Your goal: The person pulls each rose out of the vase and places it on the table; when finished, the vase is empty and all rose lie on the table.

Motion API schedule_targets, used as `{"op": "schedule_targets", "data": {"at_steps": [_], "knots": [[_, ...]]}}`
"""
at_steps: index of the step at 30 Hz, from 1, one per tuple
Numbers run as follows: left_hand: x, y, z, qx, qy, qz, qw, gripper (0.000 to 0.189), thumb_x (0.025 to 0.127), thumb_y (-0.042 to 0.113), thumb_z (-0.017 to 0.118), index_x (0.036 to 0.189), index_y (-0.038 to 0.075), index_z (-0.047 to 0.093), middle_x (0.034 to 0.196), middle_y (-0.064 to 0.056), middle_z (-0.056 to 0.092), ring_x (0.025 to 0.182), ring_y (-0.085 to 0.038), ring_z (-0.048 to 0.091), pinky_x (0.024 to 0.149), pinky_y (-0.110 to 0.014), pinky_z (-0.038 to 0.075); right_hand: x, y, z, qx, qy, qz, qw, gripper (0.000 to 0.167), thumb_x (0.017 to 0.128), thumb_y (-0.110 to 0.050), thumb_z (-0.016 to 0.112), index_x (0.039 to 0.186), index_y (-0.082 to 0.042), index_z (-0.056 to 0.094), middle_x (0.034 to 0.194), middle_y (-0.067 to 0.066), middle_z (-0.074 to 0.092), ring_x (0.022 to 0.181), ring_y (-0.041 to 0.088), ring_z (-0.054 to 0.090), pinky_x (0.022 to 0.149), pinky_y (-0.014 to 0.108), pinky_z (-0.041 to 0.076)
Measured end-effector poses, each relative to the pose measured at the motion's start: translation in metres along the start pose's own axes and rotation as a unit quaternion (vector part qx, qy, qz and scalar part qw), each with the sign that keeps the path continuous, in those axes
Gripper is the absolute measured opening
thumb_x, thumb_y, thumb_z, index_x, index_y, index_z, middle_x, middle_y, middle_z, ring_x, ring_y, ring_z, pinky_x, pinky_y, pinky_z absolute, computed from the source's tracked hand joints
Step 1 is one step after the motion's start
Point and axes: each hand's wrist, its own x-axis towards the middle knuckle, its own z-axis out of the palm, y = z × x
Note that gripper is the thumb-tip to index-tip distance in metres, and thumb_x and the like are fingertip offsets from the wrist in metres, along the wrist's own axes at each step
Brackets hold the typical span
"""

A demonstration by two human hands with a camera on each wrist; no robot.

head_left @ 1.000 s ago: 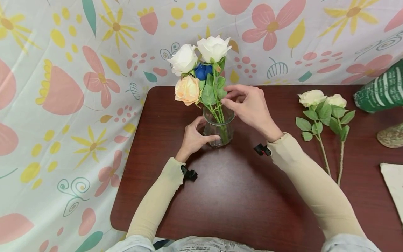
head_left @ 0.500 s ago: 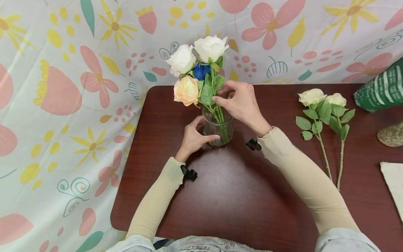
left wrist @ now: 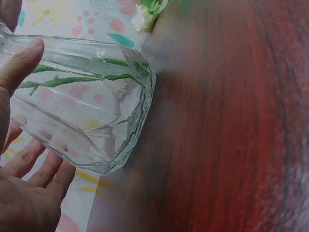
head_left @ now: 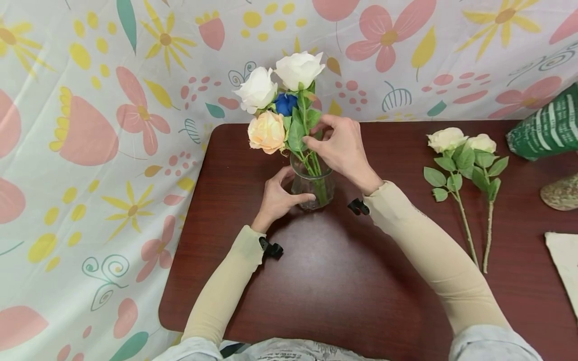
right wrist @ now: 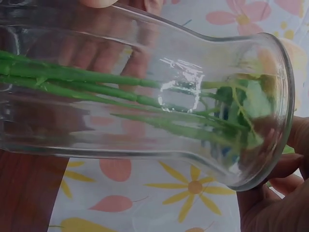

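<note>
A clear glass vase (head_left: 324,193) stands upright on the table, holding two white roses (head_left: 299,71), a blue flower (head_left: 286,104) and a peach rose (head_left: 267,132). My left hand (head_left: 277,198) grips the vase body, thumb on the near side and fingers round the left, as the left wrist view confirms. Above the rim, my right hand (head_left: 345,150) pinches a rose stem among the green leaves (head_left: 296,134) between thumb and fingers. Green stems (right wrist: 106,84) show through the glass in the right wrist view. The right fingertips are partly hidden by leaves.
Two cream roses (head_left: 447,139) with leafy stems lie on the dark red table (head_left: 343,281) to the right. Beyond them are a green patterned wrapped object (head_left: 546,125), a speckled rounded object (head_left: 561,193) and a pale cloth (head_left: 562,265). A floral-print curtain (head_left: 153,90) hangs behind.
My right hand has moved left and closed in on the stems and leaves. The white and blue blooms have shifted slightly left. My left hand stays on the vase.
</note>
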Motion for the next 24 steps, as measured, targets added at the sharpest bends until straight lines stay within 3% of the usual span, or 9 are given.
{"op": "schedule_targets", "data": {"at_steps": [5, 11, 19, 22, 24], "knots": [[-0.001, -0.001, 0.0, 0.003, 0.002, -0.001, 1.0, 0.073, 0.078, 0.027, 0.101, 0.141, 0.014, 0.068, 0.144, -0.008, 0.072, 0.136, -0.033, 0.068, 0.12, -0.052, 0.054, -0.002, 0.003, -0.001, 0.016, 0.011, 0.009, 0.9998, 0.011, 0.092, -0.016, 0.081, 0.096, -0.006, 0.082, 0.06, 0.013, 0.068, 0.05, 0.009, 0.054, 0.066, 0.025, 0.042], [0.0, -0.001, 0.001, 0.002, 0.004, 0.002, 1.0, 0.072, 0.077, 0.026, 0.102, 0.14, 0.014, 0.068, 0.142, -0.008, 0.073, 0.136, -0.032, 0.068, 0.12, -0.052, 0.054, -0.004, 0.006, -0.007, 0.059, 0.014, 0.008, 0.9982, 0.011, 0.092, -0.016, 0.084, 0.096, -0.006, 0.082, 0.072, 0.014, 0.077, 0.05, 0.002, 0.058, 0.056, 0.019, 0.044], [0.0, -0.001, 0.001, -0.003, 0.006, 0.012, 0.9999, 0.074, 0.076, 0.024, 0.103, 0.14, 0.014, 0.069, 0.14, -0.008, 0.074, 0.135, -0.032, 0.069, 0.12, -0.051, 0.055, -0.005, 0.012, -0.014, 0.103, -0.006, 0.01, 0.9946, 0.009, 0.095, -0.015, 0.084, 0.095, -0.006, 0.083, 0.068, 0.013, 0.075, 0.046, 0.021, 0.062, 0.043, 0.024, 0.043], [0.0, -0.001, 0.001, -0.002, 0.007, 0.013, 0.9999, 0.073, 0.076, 0.024, 0.102, 0.14, 0.013, 0.068, 0.14, -0.008, 0.074, 0.135, -0.032, 0.069, 0.12, -0.051, 0.055, -0.006, 0.011, -0.016, 0.118, -0.001, 0.006, 0.993, 0.01, 0.095, -0.015, 0.085, 0.096, -0.005, 0.083, 0.067, 0.006, 0.075, 0.047, 0.023, 0.062, 0.044, 0.024, 0.044], [0.0, -0.001, 0.001, -0.001, 0.007, 0.014, 0.9999, 0.073, 0.076, 0.024, 0.102, 0.139, 0.012, 0.068, 0.14, -0.009, 0.074, 0.135, -0.033, 0.069, 0.119, -0.052, 0.055, -0.005, 0.011, -0.018, 0.133, 0.005, 0.004, 0.9911, 0.012, 0.095, -0.015, 0.085, 0.096, -0.003, 0.082, 0.066, -0.005, 0.075, 0.047, 0.021, 0.062, 0.045, 0.024, 0.045]]}}
